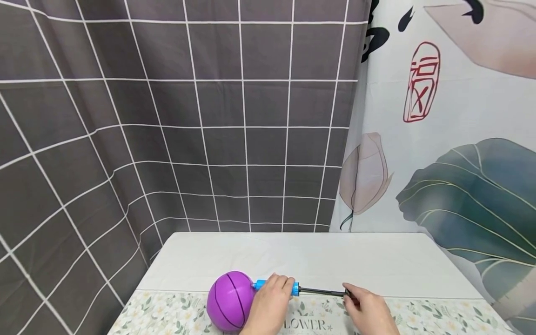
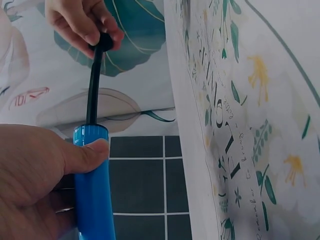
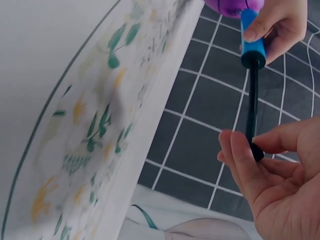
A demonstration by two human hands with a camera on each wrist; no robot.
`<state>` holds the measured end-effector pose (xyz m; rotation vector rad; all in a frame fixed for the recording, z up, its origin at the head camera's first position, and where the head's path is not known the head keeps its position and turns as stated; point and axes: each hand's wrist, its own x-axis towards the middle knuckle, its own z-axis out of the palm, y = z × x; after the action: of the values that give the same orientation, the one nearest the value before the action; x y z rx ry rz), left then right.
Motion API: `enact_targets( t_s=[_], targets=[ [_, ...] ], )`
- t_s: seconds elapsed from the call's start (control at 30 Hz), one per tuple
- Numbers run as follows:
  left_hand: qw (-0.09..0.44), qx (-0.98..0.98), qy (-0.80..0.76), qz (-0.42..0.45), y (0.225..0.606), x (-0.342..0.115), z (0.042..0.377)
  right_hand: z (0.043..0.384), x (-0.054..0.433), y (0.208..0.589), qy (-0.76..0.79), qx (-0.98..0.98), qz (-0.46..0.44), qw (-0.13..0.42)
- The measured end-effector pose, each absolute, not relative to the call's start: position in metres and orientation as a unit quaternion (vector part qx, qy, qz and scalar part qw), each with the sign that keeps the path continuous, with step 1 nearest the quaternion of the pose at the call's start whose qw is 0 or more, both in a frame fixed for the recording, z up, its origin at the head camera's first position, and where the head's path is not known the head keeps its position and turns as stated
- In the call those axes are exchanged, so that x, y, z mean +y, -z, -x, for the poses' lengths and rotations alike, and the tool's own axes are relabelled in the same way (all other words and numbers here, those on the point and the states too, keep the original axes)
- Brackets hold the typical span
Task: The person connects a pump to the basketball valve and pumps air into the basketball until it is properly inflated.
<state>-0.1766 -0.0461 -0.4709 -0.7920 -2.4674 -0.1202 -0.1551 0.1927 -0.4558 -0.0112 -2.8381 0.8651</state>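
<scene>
A purple ball [image 1: 229, 301] with dark seam lines sits on the table at the left of the hands. The blue barrel of a hand pump [image 2: 92, 195] is gripped by my left hand [image 1: 270, 304], its nozzle end right at the ball's side. From the barrel's other end the black rod [image 1: 321, 291] stands far out to the right. My right hand [image 1: 369, 309] pinches the black knob [image 3: 257, 152] at the rod's end between thumb and fingers. In the right wrist view, part of the ball [image 3: 235, 7] shows beyond the barrel.
The table [image 1: 301, 260] is covered by a white cloth with a floral printed band along its near part. Behind it hangs a dark grey curtain [image 1: 268, 144] with white grid lines. A white curtain with leaf prints [image 1: 377, 107] hangs at the right.
</scene>
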Motion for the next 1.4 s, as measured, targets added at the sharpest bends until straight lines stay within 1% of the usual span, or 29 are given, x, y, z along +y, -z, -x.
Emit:
enact_targets(
  t_s=[0.27,0.5,0.57,0.67,0.77,0.83,0.97,1.07,1.23,1.33,1.4],
  targets=[
    [0.271,-0.914,0.018,0.301,0.467,-0.042,0.174,0.153,0.157,0.455,-0.263,-0.951,-0.028,0.16],
    [0.272,-0.91,0.019,0.312,0.468,-0.039,0.174,0.158,0.131,0.456,-0.266,-0.944,-0.076,0.181],
    [0.274,-0.909,0.02,0.314,0.469,-0.04,0.174,0.158,0.13,0.457,-0.276,-0.941,-0.089,0.176],
    [0.274,-0.908,0.028,0.316,0.47,-0.041,0.174,0.157,0.135,0.458,-0.308,-0.934,-0.094,0.152],
    [0.27,-0.907,0.044,0.32,0.469,-0.042,0.174,0.157,0.144,0.458,-0.339,-0.929,-0.084,0.122],
    [0.264,-0.908,0.056,0.319,0.468,-0.042,0.174,0.157,0.151,0.457,-0.347,-0.928,-0.075,0.114],
    [0.246,-0.916,0.07,0.308,0.467,-0.044,0.173,0.154,0.167,0.456,-0.334,-0.932,-0.049,0.13],
    [0.242,-0.92,0.071,0.3,0.467,-0.046,0.174,0.153,0.181,0.456,-0.32,-0.938,-0.027,0.134],
    [0.248,-0.921,0.07,0.293,0.467,-0.048,0.175,0.154,0.195,0.456,-0.308,-0.946,-0.003,0.102],
    [0.255,-0.919,0.062,0.294,0.467,-0.049,0.175,0.154,0.196,0.456,-0.302,-0.948,-0.002,0.101],
    [0.263,-0.916,0.055,0.297,0.467,-0.049,0.175,0.154,0.194,0.455,-0.295,-0.949,-0.002,0.112]
  ],
)
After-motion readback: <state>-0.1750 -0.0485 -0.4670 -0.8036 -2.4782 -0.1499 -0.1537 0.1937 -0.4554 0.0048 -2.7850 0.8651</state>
